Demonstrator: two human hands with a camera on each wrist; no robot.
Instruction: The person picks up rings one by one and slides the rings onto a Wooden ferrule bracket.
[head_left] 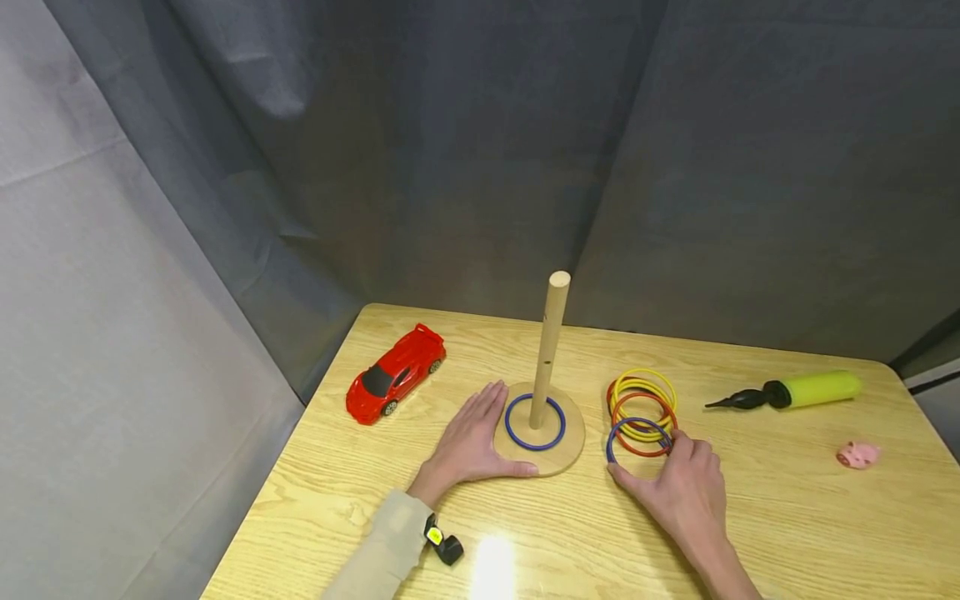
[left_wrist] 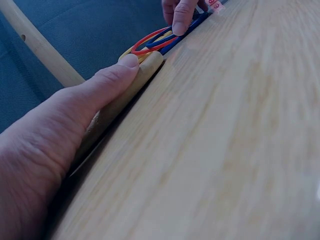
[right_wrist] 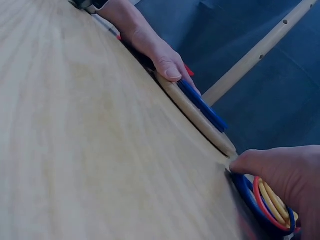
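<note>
My left hand (head_left: 468, 442) holds the round base of a wooden ring-toss stand (head_left: 551, 350), thumb along the front edge and fingers at its left side. Around the foot of the upright peg, a blue ring (head_left: 512, 437) lies flat on the base. To the right, my right hand (head_left: 686, 492) grips another blue ring (head_left: 637, 419) between thumb and fingers. That ring overlaps a loose stack of red rings (head_left: 643, 395) and yellow rings (head_left: 667, 382). In the right wrist view the thumb sits at the near edge of the gripped blue ring (right_wrist: 248, 196).
A red toy car (head_left: 397, 373) stands at the table's back left. Toward the right lie a yellow-green hand pump (head_left: 817, 389) with a black nozzle and a small pink pig toy (head_left: 858, 454). Dark cloth (head_left: 450, 167) hangs behind the wooden table (head_left: 810, 533).
</note>
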